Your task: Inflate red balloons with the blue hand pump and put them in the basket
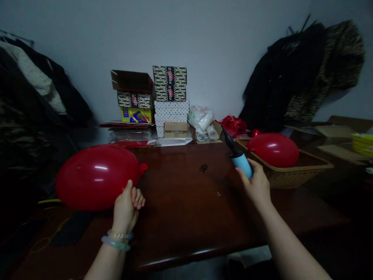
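Over table (175, 202): right fingers (257, 166) round blue pump (243, 165).

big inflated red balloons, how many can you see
2: a red balloon beside the left hand, and a second balloon in the wicker basket. A shiny red bit behind that one is mostly hidden, possibly another.

Blue pump (242, 165) — lower end hidden

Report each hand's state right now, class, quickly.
Left hand: closed at the nearer red balloon; whether it grips it cannot be told.
Right hand: closed, holding the blue pump.
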A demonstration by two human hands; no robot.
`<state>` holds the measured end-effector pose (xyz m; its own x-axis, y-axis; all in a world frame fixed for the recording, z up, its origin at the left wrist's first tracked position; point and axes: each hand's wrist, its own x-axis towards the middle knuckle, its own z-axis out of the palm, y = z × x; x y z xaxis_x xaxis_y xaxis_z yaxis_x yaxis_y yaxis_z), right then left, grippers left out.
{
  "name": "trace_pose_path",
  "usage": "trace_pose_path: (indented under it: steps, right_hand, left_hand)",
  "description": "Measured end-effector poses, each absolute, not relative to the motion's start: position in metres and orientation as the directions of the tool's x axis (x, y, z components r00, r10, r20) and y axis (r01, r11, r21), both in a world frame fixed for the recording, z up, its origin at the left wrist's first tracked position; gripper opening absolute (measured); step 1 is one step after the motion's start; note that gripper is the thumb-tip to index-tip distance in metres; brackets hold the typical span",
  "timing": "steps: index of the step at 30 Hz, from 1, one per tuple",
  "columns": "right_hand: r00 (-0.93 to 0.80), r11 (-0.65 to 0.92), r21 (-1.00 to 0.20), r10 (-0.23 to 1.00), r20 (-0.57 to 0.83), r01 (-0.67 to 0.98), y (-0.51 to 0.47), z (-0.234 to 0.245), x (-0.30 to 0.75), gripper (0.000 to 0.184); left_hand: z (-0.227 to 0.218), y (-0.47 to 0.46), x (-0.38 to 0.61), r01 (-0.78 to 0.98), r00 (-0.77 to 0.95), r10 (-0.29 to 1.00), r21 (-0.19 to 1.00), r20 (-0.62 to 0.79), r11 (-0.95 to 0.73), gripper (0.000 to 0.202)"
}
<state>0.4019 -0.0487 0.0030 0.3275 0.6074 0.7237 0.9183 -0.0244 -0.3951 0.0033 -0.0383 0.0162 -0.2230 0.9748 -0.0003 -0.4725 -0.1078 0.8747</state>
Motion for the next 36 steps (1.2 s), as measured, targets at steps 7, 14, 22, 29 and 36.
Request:
trace_pose_path:
  steps: [7,14,22,29,36]
  right_hand:
    - [0.226,-0.070,-0.254,0.715,0.661,0.965,-0.009,-0.012,0.440,0.051]
    - [0.234,-0.194,-0.132,0.855,0.464,0.972,0.004,-0.062,0.435,0.037]
    - [0.221,-0.222,-0.042,0.897,0.384,0.974,0.009,-0.081,0.425,0.034]
    - [0.164,-0.138,-0.094,0.905,0.391,0.986,0.004,-0.074,0.418,0.045]
    - [-0.075,0.119,-0.178,0.969,0.234,0.977,-0.013,-0.059,0.408,0.029]
  left_hand:
    - [0.013,-0.039,0.021,-0.490,-0.194,0.980,0.862,0.039,-0.131,0.052]
    - [0.006,-0.039,0.032,-0.491,-0.125,0.992,0.868,0.014,-0.074,0.052]
    - [0.003,-0.040,0.032,-0.499,-0.134,0.991,0.863,0.009,-0.075,0.052]
    - [0.006,-0.043,0.030,-0.510,-0.133,0.991,0.858,-0.012,-0.058,0.051]
    - [0.005,-0.043,0.034,-0.505,-0.129,0.991,0.862,-0.021,-0.048,0.051]
